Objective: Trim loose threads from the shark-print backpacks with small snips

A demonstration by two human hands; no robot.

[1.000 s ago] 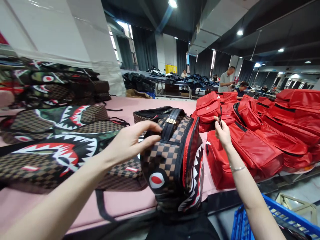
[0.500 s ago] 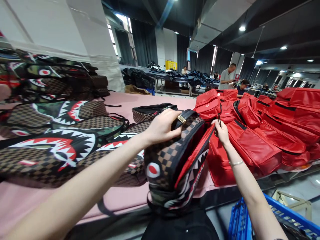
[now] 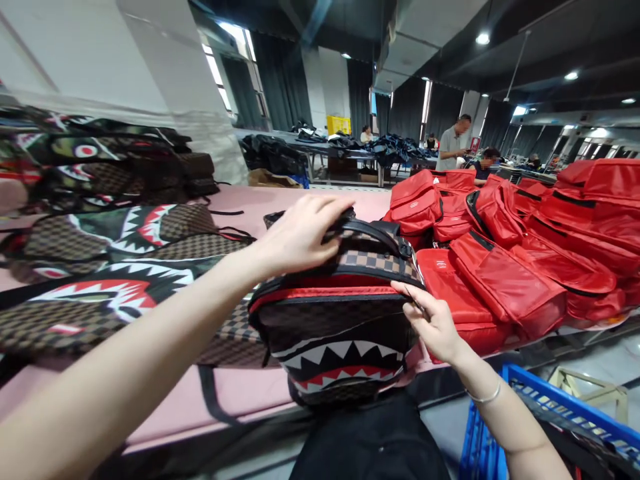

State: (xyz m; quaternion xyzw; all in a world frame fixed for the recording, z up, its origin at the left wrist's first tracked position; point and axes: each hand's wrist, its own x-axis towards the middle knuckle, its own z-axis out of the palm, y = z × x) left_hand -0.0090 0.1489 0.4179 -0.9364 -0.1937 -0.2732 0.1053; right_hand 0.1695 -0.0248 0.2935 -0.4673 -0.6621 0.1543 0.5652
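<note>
Backpack [image 3: 345,323] upright at front edge of pink worktop [image 3: 253,393]

Left hand [image 3: 305,233] lies over the top of the backpack, at one end of its black handle [image 3: 373,229]. Its thumb and fingers are spread a little over that end; whether they are clamped on it, I cannot tell. Right hand [image 3: 433,323] is at the upper right corner, where thumb and forefinger are pinched together on a thin dark item [image 3: 416,297], too small to make out. A silvery bracelet [image 3: 484,396] circles that wrist.

The backpack's toothed front panel faces the wearer, with a strip of red trim [image 3: 320,291] running along the opening above it. Brown checks show on the top, beneath the handle. What bears the base is hard to see.

To the left, checkered bags [image 3: 60,333] with shark mouths lie on the worktop, and a stack of bags [image 3: 100,163] rises behind them. Red bags [image 3: 520,280] are heaped on the right. Below these is a blue crate [image 3: 555,400]. Farther back stands a person in a grey shirt [image 3: 451,147].
</note>
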